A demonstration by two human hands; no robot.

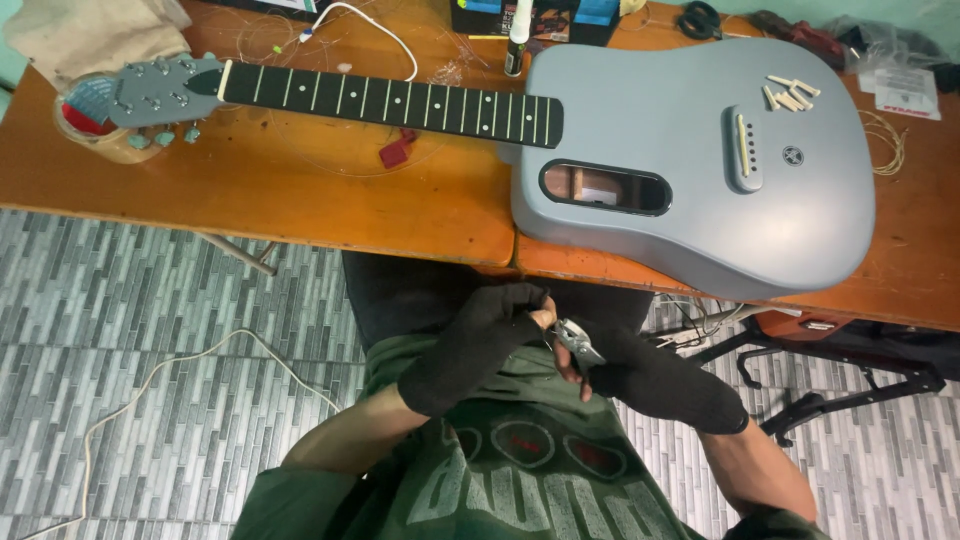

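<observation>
I take this for a small instrument repair workshop. A grey-blue guitar [690, 160] lies stringless across an orange wooden worktop [300, 190]. On the guitar's body sit loose white bridge pins [790, 93]; beside its body, to the right, lies a coil of wire string [888, 140]. Above the neck I see a small bottle [517, 40] and tangled cable, and under the headstock a roll of tape [95, 125]. Below the guitar's edge, a grey tiled floor [150, 330] and a folding metal stand [840, 380].

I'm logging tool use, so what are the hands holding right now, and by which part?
The right hand grips small metal pliers by the handles; the left hand pinches something at the jaws, too small to tell.
</observation>
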